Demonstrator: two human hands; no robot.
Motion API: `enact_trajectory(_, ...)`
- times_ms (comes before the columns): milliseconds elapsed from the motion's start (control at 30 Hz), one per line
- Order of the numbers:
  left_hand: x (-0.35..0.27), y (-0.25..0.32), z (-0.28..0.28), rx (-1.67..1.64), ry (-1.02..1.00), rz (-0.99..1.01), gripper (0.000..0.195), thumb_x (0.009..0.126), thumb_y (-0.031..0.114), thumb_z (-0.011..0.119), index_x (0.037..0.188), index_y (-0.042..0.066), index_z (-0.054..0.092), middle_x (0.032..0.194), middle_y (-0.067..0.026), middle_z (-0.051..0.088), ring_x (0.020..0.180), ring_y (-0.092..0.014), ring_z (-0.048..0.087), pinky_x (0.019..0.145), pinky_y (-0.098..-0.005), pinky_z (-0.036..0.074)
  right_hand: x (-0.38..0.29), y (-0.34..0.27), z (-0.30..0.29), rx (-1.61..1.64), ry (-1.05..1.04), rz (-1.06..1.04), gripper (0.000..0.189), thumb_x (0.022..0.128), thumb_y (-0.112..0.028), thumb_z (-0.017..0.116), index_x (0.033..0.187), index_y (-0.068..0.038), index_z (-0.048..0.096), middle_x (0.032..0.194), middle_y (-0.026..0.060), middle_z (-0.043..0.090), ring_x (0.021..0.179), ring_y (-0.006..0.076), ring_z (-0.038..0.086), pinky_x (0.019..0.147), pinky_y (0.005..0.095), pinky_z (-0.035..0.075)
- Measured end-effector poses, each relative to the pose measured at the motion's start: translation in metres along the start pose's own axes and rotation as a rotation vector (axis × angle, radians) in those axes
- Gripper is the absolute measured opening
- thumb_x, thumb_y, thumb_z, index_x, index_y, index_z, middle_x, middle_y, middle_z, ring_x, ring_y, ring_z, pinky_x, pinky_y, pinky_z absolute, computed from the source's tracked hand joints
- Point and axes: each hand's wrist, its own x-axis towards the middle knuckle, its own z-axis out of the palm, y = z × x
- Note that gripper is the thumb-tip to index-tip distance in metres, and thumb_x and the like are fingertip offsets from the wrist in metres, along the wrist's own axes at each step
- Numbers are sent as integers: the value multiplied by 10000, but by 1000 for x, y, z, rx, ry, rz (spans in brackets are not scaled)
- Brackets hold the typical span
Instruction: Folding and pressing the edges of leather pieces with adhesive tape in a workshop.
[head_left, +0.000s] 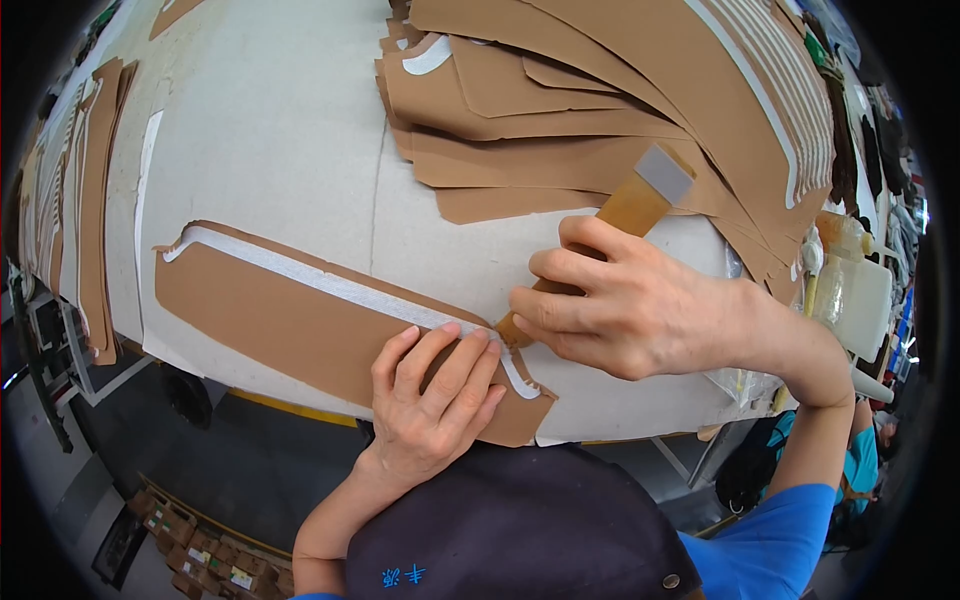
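Observation:
A long brown piece of leather-like material (277, 307) lies at the table's near edge. A white reinforcing tape (330, 281) runs along its upper border and curves at both ends. My left hand (435, 390) rests on this piece with spread fingers, the fingertips on the tape near its right end. In my right hand (630, 300) is a flat yellowish-brown tool (637, 202), held slanted; its upper end bears a grey band. The tool's lower end touches the piece's upper border, just right of my left fingertips. Its exact kind cannot be told.
Fanned brown pieces (525, 150) with white tape cover the back right of the pale worktable (262, 150). More pieces (97, 210) hang at the left edge. A translucent plastic bottle (859, 300) stands at the right. Cardboard boxes (217, 559) are below left; a person is at far right.

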Motion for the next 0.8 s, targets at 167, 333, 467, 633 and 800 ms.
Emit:
enact_trajectory(167, -2, 1, 1, 13, 7, -13, 391, 904, 227, 785, 1253, 53, 759, 1357, -70, 693, 1299, -286, 599, 1130, -510, 423, 5, 8, 1, 12, 11, -58, 121, 688, -140, 749, 739, -30, 741, 887, 31, 568, 911, 231, 518, 803, 375, 453)
enact_trajectory(333, -2, 1, 2, 36, 9, -13, 348, 921, 239, 773, 1225, 70, 784, 1358, -69, 689, 1300, -258, 606, 1139, -492, 421, 10, 14, -1, 20, -49, -93, 109, 706, -143, 748, 731, -37, 747, 852, 23, 547, 920, 222, 516, 807, 361, 438)
enact_trajectory(467, -4, 3, 2, 30, 38, -41, 388, 913, 261, 784, 1245, 60, 765, 1349, -113, 661, 1297, -299, 594, 1133, -525, 421, 14, 17, 1, 38, -32, -114, 107, 708, -149, 750, 725, -44, 752, 841, 19, 547, 924, 220, 519, 825, 363, 436)
enact_trajectory(633, -3, 5, 3, 76, 49, -63, 378, 913, 301, 786, 1218, 77, 775, 1338, -96, 668, 1289, -293, 590, 1148, -519, 409, 18, 19, -2, 29, -72, -124, 101, 698, -157, 752, 652, -72, 722, 832, 6, 560, 939, 218, 530, 830, 360, 434)
enact_trajectory(800, -5, 3, 1, 84, 25, -84, 392, 914, 299, 787, 1234, 73, 765, 1318, -90, 673, 1290, -290, 593, 1141, -525, 412, 23, 20, -3, 18, -74, -128, 95, 691, -153, 756, 640, -84, 714, 831, 0, 564, 950, 214, 535, 833, 363, 436)
